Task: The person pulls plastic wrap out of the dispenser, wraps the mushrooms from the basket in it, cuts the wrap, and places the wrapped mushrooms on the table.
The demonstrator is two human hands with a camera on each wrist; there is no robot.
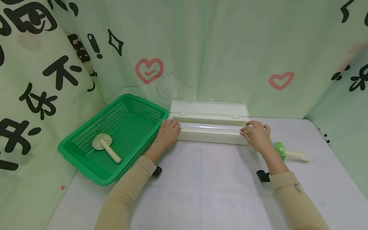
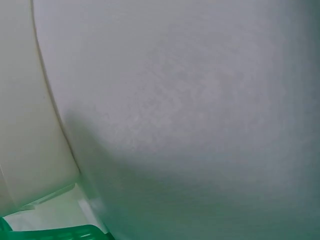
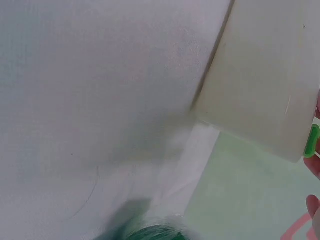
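Note:
A long white cling film dispenser (image 1: 211, 137) lies across the back of the table with its lid (image 1: 210, 108) raised. Inside it a shiny roll of film (image 1: 211, 127) shows. My left hand (image 1: 169, 131) rests on the dispenser's left end, fingers laid over its front rim. At the opposite end is my right hand (image 1: 257, 134), thumb and bent fingertips right at the end of the roll and the rim. The right wrist view has fingertips (image 3: 313, 166) beside a small green piece (image 3: 311, 141) at the box's corner; I cannot tell whether they pinch it.
Left of the dispenser stands a green plastic basket (image 1: 69, 156) holding a pale mushroom-shaped thing (image 1: 107, 146). Beyond my right wrist lies a similar shape with a shiny green top (image 1: 279, 150) and pale stem. Printed curtains (image 1: 224, 57) hang behind the white-covered table (image 1: 201, 182).

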